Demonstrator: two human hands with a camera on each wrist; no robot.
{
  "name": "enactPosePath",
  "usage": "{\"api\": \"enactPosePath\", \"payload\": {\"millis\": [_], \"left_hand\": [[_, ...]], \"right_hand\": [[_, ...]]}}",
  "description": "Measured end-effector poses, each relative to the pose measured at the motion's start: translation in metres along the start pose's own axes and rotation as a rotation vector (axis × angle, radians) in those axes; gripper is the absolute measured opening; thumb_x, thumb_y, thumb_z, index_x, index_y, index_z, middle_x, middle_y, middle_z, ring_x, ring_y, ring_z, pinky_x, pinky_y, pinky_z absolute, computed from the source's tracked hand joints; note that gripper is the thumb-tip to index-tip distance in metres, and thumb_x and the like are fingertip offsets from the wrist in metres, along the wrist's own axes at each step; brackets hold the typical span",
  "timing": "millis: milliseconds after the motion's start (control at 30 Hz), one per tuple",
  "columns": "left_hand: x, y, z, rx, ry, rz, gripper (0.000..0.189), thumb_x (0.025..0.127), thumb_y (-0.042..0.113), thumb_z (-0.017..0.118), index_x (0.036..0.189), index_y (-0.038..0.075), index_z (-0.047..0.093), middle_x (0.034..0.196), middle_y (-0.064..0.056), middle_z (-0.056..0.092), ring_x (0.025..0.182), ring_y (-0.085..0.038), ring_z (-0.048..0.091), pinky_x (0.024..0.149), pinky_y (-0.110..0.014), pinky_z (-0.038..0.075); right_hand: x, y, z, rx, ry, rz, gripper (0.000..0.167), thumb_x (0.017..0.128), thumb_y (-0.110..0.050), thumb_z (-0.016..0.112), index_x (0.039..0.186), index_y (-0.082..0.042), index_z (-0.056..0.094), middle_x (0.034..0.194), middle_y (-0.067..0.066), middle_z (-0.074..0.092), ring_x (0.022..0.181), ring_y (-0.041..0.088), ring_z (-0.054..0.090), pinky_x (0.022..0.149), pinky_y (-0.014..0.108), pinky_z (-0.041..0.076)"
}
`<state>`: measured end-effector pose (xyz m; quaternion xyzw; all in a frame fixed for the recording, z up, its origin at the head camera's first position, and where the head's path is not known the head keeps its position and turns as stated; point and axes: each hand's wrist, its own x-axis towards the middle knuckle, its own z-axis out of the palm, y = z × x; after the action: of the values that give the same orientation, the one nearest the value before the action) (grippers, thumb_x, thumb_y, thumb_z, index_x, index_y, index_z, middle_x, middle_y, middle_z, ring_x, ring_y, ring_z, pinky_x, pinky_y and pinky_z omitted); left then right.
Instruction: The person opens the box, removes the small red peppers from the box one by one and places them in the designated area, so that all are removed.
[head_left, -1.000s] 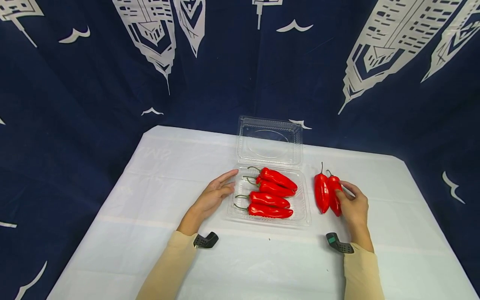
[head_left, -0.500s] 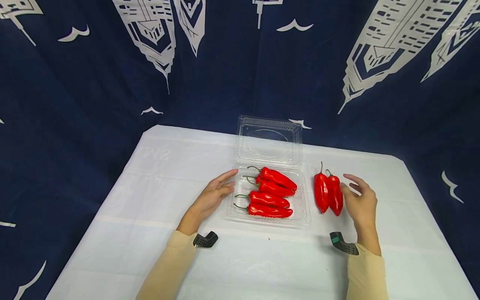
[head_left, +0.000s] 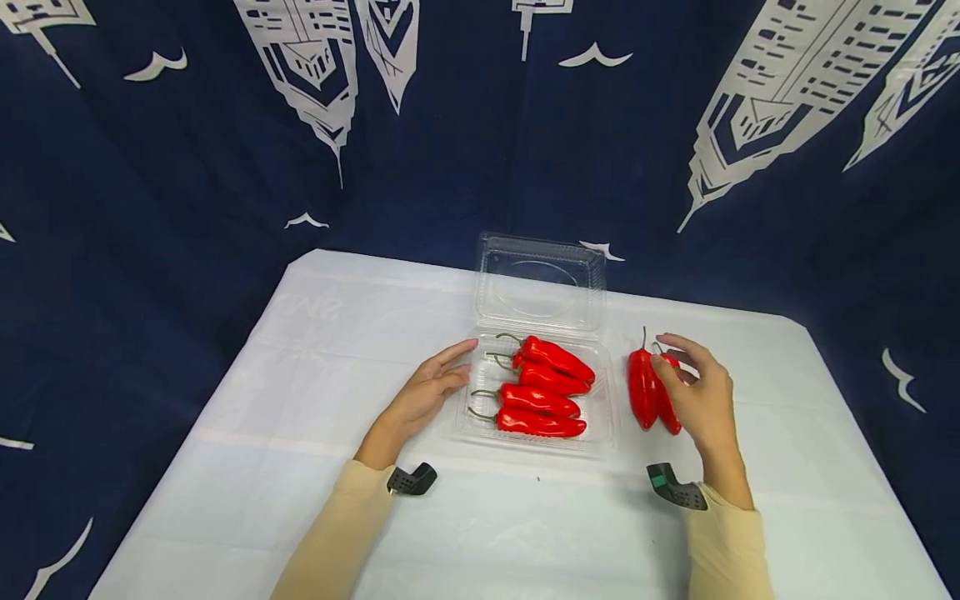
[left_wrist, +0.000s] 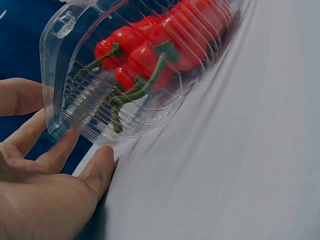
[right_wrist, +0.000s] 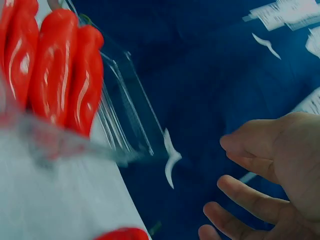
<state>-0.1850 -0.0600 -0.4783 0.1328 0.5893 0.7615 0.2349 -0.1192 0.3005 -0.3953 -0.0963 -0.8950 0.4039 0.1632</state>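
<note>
A clear plastic clamshell box (head_left: 600, 417) lies on the table with its lid (head_left: 540, 312) raised at the back. Several glossy red peppers (head_left: 542, 422) with green stems lie side by side in it. My left hand (head_left: 420, 396) rests at the box's left side, fingers extended; in the left wrist view its fingertips (left_wrist: 70, 137) are right at the ribbed wall. To the right of the box lie two more red peppers, a left one (head_left: 642, 390) and a right one (head_left: 667, 412). My right hand (head_left: 701, 396) hovers over the right one, loosely bent fingers partly hiding it, holding nothing.
A white cloth (head_left: 337, 333) covers the table. Behind it hangs a dark blue curtain (head_left: 450, 183) with white building prints. A black wrist camera (head_left: 412, 480) sits on my left wrist and another camera (head_left: 675, 487) on my right.
My right hand first drew back to the right from the two loose peppers, then came forward and left over the right one again. My left hand and the box have kept their places.
</note>
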Motion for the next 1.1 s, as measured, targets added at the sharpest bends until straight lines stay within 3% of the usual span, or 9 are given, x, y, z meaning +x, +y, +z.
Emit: {"api": "enactPosePath", "payload": {"millis": [267,433,667,1100], "left_hand": [[0.0,-0.002,0.0,-0.002,0.007,-0.002,0.065,0.094,-0.004,0.048,0.156,0.01,0.035,0.165,-0.005,0.024,0.151,-0.033,0.024,0.123,-0.045,0.02],[0.0,-0.002,0.001,-0.003,0.008,-0.007,0.065,0.094,-0.004,0.048,0.156,0.011,0.035,0.164,-0.004,0.024,0.151,-0.032,0.025,0.123,-0.045,0.021],[0.001,-0.001,0.0,0.001,0.0,-0.001,0.065,0.094,-0.004,0.049,0.156,0.011,0.035,0.165,-0.003,0.024,0.151,-0.032,0.024,0.123,-0.044,0.019],[0.001,-0.001,-0.001,-0.003,-0.017,0.011,0.066,0.094,-0.004,0.05,0.156,0.01,0.034,0.166,-0.006,0.02,0.153,-0.034,0.019,0.123,-0.046,0.018]], "right_hand": [[0.011,-0.018,0.026,-0.079,-0.208,-0.311,0.038,0.091,-0.009,0.071,0.128,-0.007,0.064,0.131,0.02,0.061,0.112,0.043,0.063,0.088,0.057,0.055],[0.018,-0.027,0.038,-0.097,-0.351,-0.425,0.039,0.087,-0.006,0.075,0.125,-0.007,0.066,0.13,0.017,0.063,0.114,0.038,0.062,0.09,0.058,0.055],[0.028,-0.031,0.049,-0.088,-0.455,-0.46,0.039,0.088,-0.006,0.074,0.126,-0.008,0.066,0.129,0.014,0.064,0.113,0.036,0.061,0.093,0.058,0.054],[0.039,-0.033,0.067,-0.066,-0.569,-0.451,0.038,0.087,-0.007,0.075,0.124,-0.006,0.066,0.125,0.015,0.066,0.113,0.038,0.062,0.091,0.057,0.055]]}}
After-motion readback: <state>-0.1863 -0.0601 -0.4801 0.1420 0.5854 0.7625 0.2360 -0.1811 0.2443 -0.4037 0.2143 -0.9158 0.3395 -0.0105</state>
